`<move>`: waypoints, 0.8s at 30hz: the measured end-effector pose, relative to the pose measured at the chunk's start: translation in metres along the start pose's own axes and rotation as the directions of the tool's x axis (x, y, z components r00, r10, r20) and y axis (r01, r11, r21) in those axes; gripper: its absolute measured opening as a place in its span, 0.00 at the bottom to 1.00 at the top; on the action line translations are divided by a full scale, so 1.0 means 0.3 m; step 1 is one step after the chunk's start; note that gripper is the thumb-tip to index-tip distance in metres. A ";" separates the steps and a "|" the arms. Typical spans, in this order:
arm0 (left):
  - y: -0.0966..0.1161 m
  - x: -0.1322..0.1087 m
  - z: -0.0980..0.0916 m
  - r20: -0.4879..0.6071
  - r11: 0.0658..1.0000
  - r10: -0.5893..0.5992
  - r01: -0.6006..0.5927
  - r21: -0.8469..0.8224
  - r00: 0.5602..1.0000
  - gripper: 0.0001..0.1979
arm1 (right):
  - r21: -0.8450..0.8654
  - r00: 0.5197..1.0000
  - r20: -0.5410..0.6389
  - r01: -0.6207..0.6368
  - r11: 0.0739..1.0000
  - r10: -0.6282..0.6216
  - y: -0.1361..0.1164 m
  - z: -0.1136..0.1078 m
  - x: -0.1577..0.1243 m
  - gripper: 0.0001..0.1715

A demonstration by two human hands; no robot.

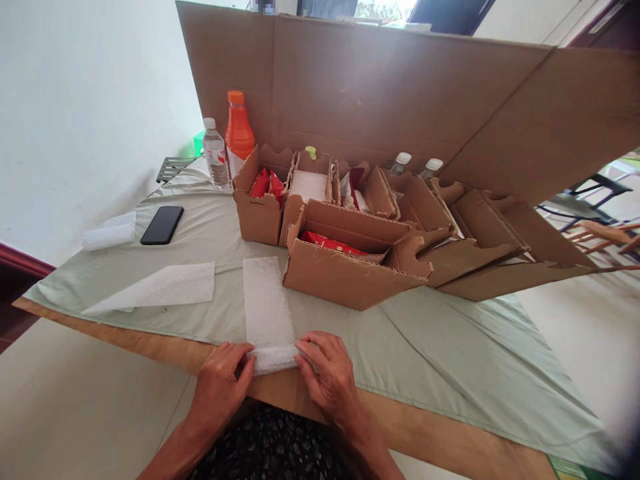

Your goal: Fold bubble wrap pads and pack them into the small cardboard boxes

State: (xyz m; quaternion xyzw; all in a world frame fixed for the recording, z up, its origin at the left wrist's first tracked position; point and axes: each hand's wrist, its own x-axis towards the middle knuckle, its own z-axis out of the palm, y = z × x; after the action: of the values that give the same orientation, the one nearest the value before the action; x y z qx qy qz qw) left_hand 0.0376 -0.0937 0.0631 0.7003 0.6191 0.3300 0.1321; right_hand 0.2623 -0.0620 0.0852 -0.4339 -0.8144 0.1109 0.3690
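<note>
A strip of bubble wrap (269, 300) lies lengthwise on the cloth-covered table, its near end folded or rolled at the front edge. My left hand (225, 373) pinches the left side of that rolled end between thumb and fingers. On the right side, my right hand (327, 370) grips the same roll with thumb and fingertips. Whether anything is inside the roll cannot be made out. A flat bubble wrap piece (170, 285) rests to the left, and a small bubble wrap roll (110, 233) lies farther left.
A black phone (162, 225) lies at left. Behind stand a water bottle (215, 157) and an orange bottle (239, 130). Several cardboard boxes, one in front (345, 273) with a red packet (335, 245), fill the middle and right, before a tall cardboard panel (360, 87).
</note>
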 end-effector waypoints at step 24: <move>-0.030 0.045 -0.014 -0.066 0.987 0.162 -0.161 0.028 0.985 0.12 | -0.012 0.968 0.245 0.064 0.998 -0.059 0.000 0.066 0.035 0.18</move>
State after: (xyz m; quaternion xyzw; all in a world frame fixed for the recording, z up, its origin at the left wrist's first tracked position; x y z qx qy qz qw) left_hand 0.0280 -0.0799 0.0650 0.7380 0.5681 0.3562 0.0760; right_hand 0.2447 -0.0507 0.0765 -0.3949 -0.8678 0.1441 0.2649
